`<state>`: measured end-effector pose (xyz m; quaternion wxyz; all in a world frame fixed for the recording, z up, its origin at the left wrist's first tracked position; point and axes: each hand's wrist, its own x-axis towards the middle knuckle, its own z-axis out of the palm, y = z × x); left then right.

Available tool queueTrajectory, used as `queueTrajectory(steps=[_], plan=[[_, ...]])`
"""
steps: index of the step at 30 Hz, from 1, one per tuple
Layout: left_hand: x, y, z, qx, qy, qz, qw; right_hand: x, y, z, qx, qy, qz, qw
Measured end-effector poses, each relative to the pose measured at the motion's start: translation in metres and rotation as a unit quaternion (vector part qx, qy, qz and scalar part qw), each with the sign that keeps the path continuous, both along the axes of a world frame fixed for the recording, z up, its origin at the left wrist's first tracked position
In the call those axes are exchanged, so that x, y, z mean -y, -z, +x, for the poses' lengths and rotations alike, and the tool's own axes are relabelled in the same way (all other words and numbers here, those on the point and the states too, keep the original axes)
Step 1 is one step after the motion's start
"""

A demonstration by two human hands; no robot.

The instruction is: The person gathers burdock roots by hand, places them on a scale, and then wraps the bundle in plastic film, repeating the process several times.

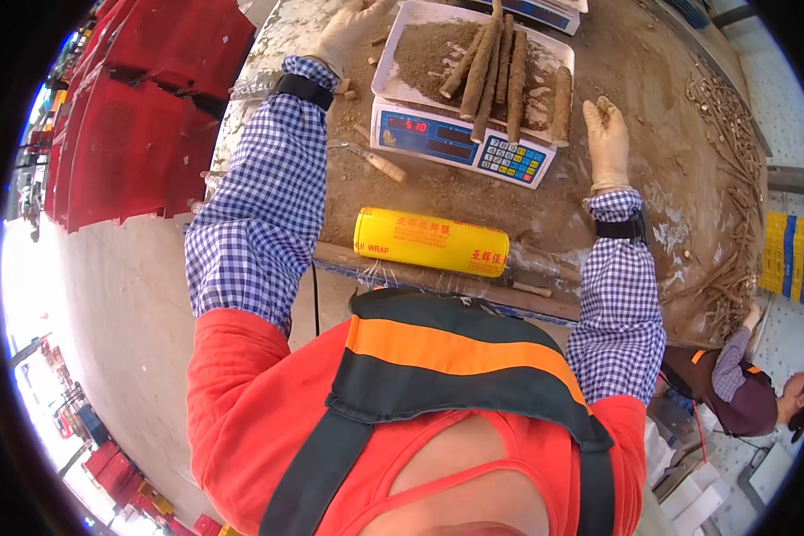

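Observation:
A white digital scale (460, 147) with red lit digits carries a white tray (387, 80) holding several brown root-like sticks (515, 85) and loose soil. My left hand (344, 36), in a pale glove, is beside the tray's upper left corner, partly cut by the frame edge; its visible fingers are spread, with nothing seen in them. Just right of the scale, my gloved right hand (606, 138) has its fingers slightly curled and apart, holding nothing. Below the scale lie a yellow roll of wrap (431, 243) and a wooden-handled tool (386, 167).
Red crates (143, 116) stand at the left beyond the table. More thin roots (737, 205) lie along the table's right side. Another scale (540, 11) shows at the top. A co-worker (732, 384) is at the lower right, one hand near the roots.

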<state>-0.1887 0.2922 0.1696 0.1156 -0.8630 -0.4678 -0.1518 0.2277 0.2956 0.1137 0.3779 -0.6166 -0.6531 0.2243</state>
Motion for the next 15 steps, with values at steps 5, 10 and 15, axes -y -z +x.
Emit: queueTrajectory(steps=[5, 10, 15], plan=[[-0.015, 0.036, 0.046, 0.315, -0.096, -0.202, 0.922, 0.004, -0.008, -0.037, 0.196, 0.002, -0.044, 0.980], [-0.062, 0.109, 0.127, 0.460, -0.119, -0.302, 0.827, -0.031, -0.019, -0.069, 0.302, 0.005, -0.176, 0.937], [-0.055, 0.097, 0.151, 0.349, -0.190, -0.251, 0.883, -0.038, -0.015, -0.060, 0.204, -0.029, -0.171, 0.964]])
